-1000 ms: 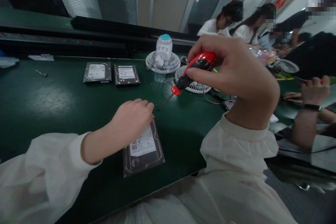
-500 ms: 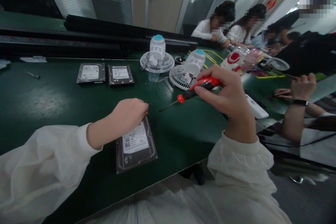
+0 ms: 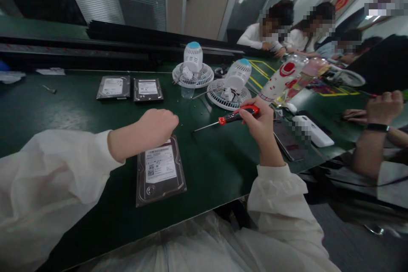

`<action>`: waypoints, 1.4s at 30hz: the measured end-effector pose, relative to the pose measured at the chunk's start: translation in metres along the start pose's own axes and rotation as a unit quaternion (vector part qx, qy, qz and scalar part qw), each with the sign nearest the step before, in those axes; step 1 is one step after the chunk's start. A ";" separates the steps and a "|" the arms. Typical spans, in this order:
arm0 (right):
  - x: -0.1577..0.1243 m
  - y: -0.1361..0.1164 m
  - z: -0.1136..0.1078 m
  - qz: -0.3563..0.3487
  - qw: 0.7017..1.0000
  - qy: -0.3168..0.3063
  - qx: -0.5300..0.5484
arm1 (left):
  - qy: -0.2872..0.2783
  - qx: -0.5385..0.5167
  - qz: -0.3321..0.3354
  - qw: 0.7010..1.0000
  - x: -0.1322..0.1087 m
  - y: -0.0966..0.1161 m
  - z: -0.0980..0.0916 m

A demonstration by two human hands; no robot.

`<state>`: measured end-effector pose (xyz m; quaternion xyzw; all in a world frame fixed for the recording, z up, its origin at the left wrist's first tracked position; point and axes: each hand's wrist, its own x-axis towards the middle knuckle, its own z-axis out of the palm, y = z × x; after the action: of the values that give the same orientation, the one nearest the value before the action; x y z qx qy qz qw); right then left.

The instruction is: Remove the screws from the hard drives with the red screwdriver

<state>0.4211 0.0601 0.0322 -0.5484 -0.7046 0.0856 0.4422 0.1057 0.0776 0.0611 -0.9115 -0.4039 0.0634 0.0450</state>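
A hard drive (image 3: 161,174) with a white label lies flat on the green table near its front edge. My left hand (image 3: 154,129) is closed above the far end of the drive, hiding part of it. Whatever its fingertips hold, if anything, is out of sight. Just right of them is a tiny metallic speck, too small to name. In my right hand (image 3: 259,119) is a red and black screwdriver (image 3: 232,117), gripped by the handle. Its thin shaft points left, with the tip apart from the drive and from my left hand.
Two more hard drives (image 3: 113,88) (image 3: 148,90) lie farther back. Beyond are two white fan parts (image 3: 193,61) (image 3: 236,80) and a small clear cup (image 3: 187,91). To the right are a phone (image 3: 288,142), a white device (image 3: 314,131), bottles (image 3: 282,78) and a co-worker's arm (image 3: 379,136).
My right hand has moved lower and the screwdriver lies nearer to level. My left hand has lifted slightly off the drive's far end. The view has shifted a little.
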 end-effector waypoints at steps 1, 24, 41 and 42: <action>-0.001 0.002 0.000 0.005 1.000 0.000 0.002 | -0.023 -0.026 -0.024 0.999 0.007 -0.006 -0.002; -0.008 -0.002 0.006 0.055 0.988 0.057 0.136 | -0.004 -0.113 -0.033 0.993 -0.004 -0.027 -0.013; -0.001 -0.006 0.040 0.102 0.952 0.161 0.241 | 0.172 0.068 0.081 0.979 -0.115 0.089 0.044; -0.001 -0.006 0.042 0.112 0.947 0.169 0.249 | 0.180 0.075 0.083 0.977 -0.116 0.090 0.046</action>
<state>0.3869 0.0723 0.0111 -0.5021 -0.5101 0.2134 0.6649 0.0871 -0.0676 0.0127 -0.9323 -0.3066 -0.0683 0.1793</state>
